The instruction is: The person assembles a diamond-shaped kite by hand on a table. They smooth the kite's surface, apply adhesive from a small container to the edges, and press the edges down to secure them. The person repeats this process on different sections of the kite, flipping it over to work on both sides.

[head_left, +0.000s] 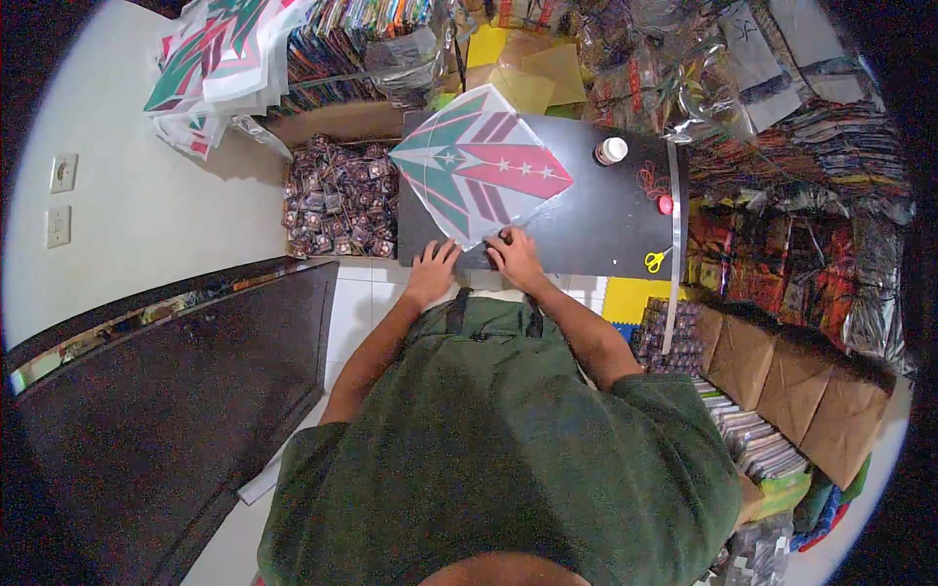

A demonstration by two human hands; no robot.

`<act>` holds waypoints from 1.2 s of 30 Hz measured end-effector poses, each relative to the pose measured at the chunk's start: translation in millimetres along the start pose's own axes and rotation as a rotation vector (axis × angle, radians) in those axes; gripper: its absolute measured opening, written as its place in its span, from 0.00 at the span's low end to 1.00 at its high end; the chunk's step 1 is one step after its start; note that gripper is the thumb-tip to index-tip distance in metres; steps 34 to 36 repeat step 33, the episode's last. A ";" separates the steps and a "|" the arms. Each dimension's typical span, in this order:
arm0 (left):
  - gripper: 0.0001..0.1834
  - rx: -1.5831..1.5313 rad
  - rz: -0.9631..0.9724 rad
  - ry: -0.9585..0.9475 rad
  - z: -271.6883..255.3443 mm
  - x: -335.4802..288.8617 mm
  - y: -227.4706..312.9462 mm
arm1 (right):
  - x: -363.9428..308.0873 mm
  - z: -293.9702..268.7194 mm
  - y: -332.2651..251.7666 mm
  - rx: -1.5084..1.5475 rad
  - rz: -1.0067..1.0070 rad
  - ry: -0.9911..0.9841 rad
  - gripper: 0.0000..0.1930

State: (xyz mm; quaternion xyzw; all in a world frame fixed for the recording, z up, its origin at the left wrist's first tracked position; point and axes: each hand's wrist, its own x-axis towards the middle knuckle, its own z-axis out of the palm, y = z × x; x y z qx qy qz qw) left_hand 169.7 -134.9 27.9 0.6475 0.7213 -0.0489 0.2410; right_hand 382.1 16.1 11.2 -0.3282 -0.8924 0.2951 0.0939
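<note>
A diamond-shaped paper kite (508,161), white with green, red and maroon patterns and white stars, lies on a dark tabletop (606,234). Its lower corner points at me, between my hands. My left hand (433,272) rests at the table's near edge beside that corner, fingers spread and palm down. Just right of the corner, my right hand (518,258) has its fingers bent and the thumb drawn toward them. Something small and dark shows between them, too small to name.
On the table's right side are a white-lidded jar (612,150), a red spool (665,204) with loose thread, and yellow scissors (655,262). A box of small bundled packets (340,197) adjoins the table's left side. More kites (220,73) hang at upper left; wrapped stacks (840,146) crowd the right.
</note>
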 end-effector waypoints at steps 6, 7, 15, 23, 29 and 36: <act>0.44 -0.001 0.010 -0.018 -4.2 -2.3 -0.8 | 0.7 1.3 1.4 0.007 0.057 0.101 0.17; 0.44 0.005 0.012 -0.017 -4.6 -2.1 -1.4 | 1.6 3.8 3.6 0.048 0.095 0.118 0.17; 0.42 0.075 0.081 0.010 -8.9 -2.5 -8.1 | -6.4 12.6 -14.1 -0.059 -0.102 -0.041 0.18; 0.42 0.122 0.202 0.016 -6.9 5.6 -26.6 | -5.5 21.6 -26.3 0.056 0.115 0.082 0.18; 0.44 0.105 0.252 -0.038 -13.9 9.4 -37.1 | -9.2 27.9 -28.9 -0.089 0.037 0.069 0.18; 0.45 0.109 0.268 -0.070 -15.8 12.2 -42.5 | -7.3 34.7 -32.4 0.037 0.194 0.092 0.20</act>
